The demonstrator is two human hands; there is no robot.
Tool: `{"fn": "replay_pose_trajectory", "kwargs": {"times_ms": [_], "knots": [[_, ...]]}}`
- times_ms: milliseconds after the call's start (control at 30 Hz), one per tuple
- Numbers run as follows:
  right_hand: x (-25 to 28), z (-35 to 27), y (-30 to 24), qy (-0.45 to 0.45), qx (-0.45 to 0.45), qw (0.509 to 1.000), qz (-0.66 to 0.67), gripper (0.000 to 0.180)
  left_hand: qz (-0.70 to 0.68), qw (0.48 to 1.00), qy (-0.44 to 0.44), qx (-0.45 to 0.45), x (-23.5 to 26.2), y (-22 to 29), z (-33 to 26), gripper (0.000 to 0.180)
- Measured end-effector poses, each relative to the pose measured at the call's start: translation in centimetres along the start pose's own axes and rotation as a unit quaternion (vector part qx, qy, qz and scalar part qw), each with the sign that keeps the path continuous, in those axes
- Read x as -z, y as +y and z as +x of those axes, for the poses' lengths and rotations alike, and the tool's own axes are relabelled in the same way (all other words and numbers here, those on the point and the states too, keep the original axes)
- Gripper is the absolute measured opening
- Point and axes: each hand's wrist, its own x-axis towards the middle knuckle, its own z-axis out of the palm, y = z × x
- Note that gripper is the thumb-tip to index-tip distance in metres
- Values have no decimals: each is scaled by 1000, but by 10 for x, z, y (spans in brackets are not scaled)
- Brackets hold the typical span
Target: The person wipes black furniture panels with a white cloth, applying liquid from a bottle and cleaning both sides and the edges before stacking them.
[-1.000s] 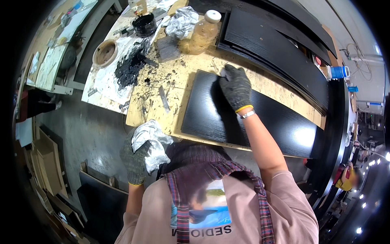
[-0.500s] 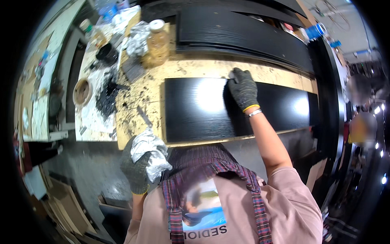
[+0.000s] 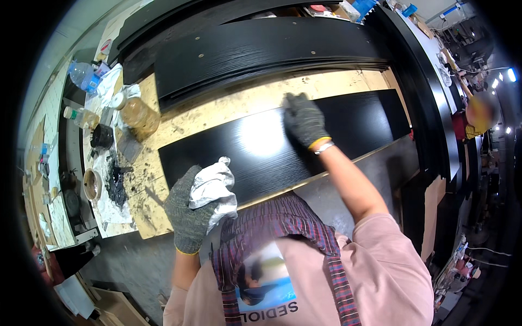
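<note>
Black panel [image 3: 353, 124] lies flat on the pale wooden surface [image 3: 326, 84], slanting up to the right. Beyond it, a stack of black boards [image 3: 261, 46] bounds the far side. To the left stand an amber bottle [image 3: 140, 118] with a white cap, a black cup [image 3: 101, 137], a round bowl [image 3: 92, 183] and a dark grey block [image 3: 129, 148], near black smears.

Left grip [image 3: 189, 211], gloved, is closed around a crumpled white cloth [image 3: 213, 187] at the panel's near left corner; contact with the panel cannot be confirmed. Right grip [image 3: 304, 120], gloved, lies over the panel's far edge, fingers bent; whether it holds anything cannot be told.

Inverted dark lettering marks the pink shirt [image 3: 375, 261]; a clear bottle [image 3: 81, 75] carries a blue label, too small to read.

A bare strip separates panel and stack; the panel's near edge runs close to the surface's edge.
</note>
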Motion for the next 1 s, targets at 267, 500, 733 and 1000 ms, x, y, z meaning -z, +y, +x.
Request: {"fn": "replay_pose_trajectory", "kwargs": {"times_ms": [267, 500, 733, 1000], "knots": [[55, 10, 258, 61, -154, 977, -138, 31, 211, 973, -44, -87, -164, 38, 70, 65], [66, 2, 246, -20, 29, 999, 32, 31, 378, 912, -27, -154, -258, 28, 86, 64], [114, 18, 470, 101, -119, 976, -153, 27, 392, 906, -30, -159, -264, 29, 91, 60], [120, 16, 503, 117, -61, 989, -61, 29, 401, 903, -29, -150, -266, 32, 88, 62]]}}
